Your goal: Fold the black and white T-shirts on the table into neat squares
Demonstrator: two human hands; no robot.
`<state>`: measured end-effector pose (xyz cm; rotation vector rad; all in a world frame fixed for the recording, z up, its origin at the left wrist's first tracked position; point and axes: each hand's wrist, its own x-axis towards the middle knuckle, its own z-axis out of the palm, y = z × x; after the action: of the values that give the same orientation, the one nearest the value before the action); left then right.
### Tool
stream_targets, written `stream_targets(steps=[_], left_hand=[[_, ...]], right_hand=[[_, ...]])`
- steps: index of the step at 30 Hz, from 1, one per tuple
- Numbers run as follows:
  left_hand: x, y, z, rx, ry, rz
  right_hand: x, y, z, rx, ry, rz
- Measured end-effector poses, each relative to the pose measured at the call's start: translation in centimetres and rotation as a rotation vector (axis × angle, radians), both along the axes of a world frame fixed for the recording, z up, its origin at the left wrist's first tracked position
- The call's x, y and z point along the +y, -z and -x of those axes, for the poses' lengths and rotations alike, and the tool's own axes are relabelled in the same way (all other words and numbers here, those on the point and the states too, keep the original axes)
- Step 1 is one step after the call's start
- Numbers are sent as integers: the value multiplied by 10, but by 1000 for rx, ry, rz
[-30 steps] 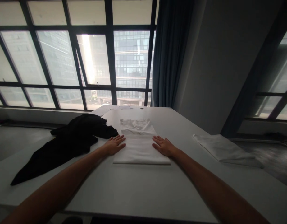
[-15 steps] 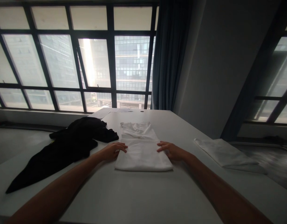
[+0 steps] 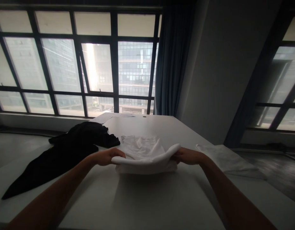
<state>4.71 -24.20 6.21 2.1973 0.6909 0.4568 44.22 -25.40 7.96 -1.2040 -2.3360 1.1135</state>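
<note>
- Mid-bench, between the near and far edges, I have a white cloth point(image 3: 145, 162), its near part raised off the bench point(image 3: 149, 204) in a thick, sagging fold.
- At the fold's left end, my left hand point(image 3: 106, 156) pinches the cloth, fingers curled in.
- At the right end, which sits higher, my right hand point(image 3: 187, 156) grips it too; the cloth hides those fingertips.
- Behind the fold, the cloth's far part lies crumpled.
- Toward the left edge lies a rumpled black cloth point(image 3: 66, 156).
- At the right edge is a second white cloth point(image 3: 230, 159).
- By the far left corner rest papers point(image 3: 103, 118).
</note>
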Motion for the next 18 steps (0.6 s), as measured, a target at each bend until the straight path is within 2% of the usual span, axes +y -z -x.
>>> stream_targets(steps=[2, 3, 5, 7, 8, 10, 12, 14, 16, 18], left_hand=[[3, -2, -2, -110, -38, 60], [7, 0, -5, -202, -120, 71], [19, 11, -13, -404, -365, 66], [33, 26, -19, -535, -617, 71], [40, 35, -21, -548, -721, 79], [52, 52, -21, -455, -850, 68], [61, 66, -16, -263, -857, -12], [64, 75, -10, -98, -792, -140], [63, 79, -5, 12, -724, -239], [58, 78, -6, 105, -707, -346]], right_hand=[[3, -4, 2, 62, 9, 52], [8, -3, 4, 114, 64, 14], [25, 4, 12, 207, 284, -144], [42, 18, 20, 192, 541, -271], [50, 26, 24, 135, 624, -286], [59, 42, 30, -22, 654, -259], [62, 55, 34, -159, 583, -264], [59, 63, 36, -274, 508, -321], [53, 66, 39, -374, 473, -390], [47, 65, 44, -470, 490, -450]])
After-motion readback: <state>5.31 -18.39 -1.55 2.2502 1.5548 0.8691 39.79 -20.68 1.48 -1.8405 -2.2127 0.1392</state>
